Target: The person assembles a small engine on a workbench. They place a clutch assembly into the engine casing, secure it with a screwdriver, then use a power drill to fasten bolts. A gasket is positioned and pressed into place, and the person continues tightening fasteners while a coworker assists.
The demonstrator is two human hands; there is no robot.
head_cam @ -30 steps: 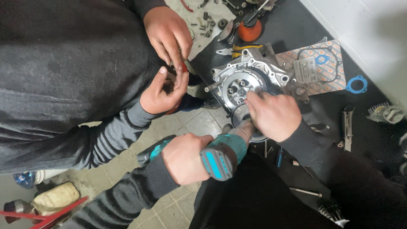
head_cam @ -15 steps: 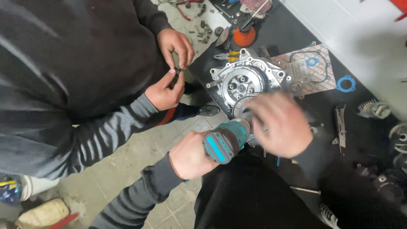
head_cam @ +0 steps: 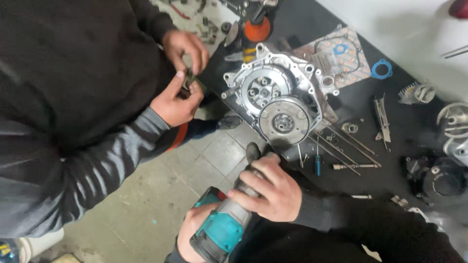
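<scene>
Teal-and-black cordless power driver sits low in the head view, pulled back from the desk edge, nose angled up toward the engine case. Body teal plastic, grey-black front section, dark socket tip just short of the desk edge.

Left hand comes up from the bottom edge, forearm mostly out of view, fingers wrapped shut around the grip at the rear. Right hand reaches in from the right in a dark sleeve, palm down, fingers closed around the front barrel just behind the socket.

Just beyond the tip: silver aluminium engine case lying flat on the black desk, a round clutch assembly in the middle, a round steel plate resting on its near side. Thin steel rods and a small blue-handled screwdriver lie to the right of it. Gasket sheet in clear packaging and a blue ring gasket further back.

To the left, another person's two hands pinch a small dark part together, well apart from the driver. Grey tiled floor below.
</scene>
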